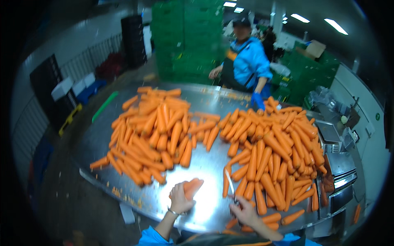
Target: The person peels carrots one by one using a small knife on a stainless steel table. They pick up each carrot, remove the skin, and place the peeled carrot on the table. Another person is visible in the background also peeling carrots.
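My left hand (pixel 181 196) is closed around carrot (pixel 194 188), its tip pointing up and to the right over the shiny metal table (pixel 200 212). Whether it grips one carrot or two pressed together, I cannot tell. In my right hand (pixel 244 210) is a knife with a thin, pale blade (pixel 229 182) pointing away from me. The blade appears in front of a carrot at the near edge of the large right-hand carrot pile (pixel 277 147). A second carrot pile (pixel 154 132) lies beyond my left hand, and some loose carrots (pixel 292 217) are near my right forearm.
Across the table stands a person in a blue top (pixel 251 61), one blue-gloved hand (pixel 257 101) at the right pile. A green strip (pixel 104 106) lies at the table's far left. Orange scraps (pixel 123 196) dot the near left edge. Stacked green crates (pixel 187 40) rise behind.
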Motion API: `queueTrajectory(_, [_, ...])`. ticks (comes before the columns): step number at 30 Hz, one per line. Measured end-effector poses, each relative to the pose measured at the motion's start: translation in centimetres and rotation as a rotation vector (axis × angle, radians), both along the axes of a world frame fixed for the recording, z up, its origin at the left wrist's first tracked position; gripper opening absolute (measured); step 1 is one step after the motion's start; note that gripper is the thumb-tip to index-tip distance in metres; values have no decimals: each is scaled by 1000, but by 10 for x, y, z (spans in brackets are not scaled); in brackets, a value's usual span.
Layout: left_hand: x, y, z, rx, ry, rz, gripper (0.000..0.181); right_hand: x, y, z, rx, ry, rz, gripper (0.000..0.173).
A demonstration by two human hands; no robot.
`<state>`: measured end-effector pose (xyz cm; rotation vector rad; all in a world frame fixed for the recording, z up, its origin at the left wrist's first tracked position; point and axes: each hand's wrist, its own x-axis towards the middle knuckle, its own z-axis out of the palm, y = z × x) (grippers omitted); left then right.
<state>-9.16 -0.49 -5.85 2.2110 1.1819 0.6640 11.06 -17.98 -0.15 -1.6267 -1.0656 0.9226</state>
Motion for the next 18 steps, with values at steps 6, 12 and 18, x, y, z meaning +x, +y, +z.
queueTrajectory(6, [-42,-47,103,225,-290,84,64,-31,38,64,456,-256,354,43])
queueTrajectory(12, [-86,-73,103,190,-262,253,67,-69,78,107,638,-603,676,56])
queueTrajectory(18, [-97,-78,101,182,-235,285,69,-85,91,112,662,-709,749,59])
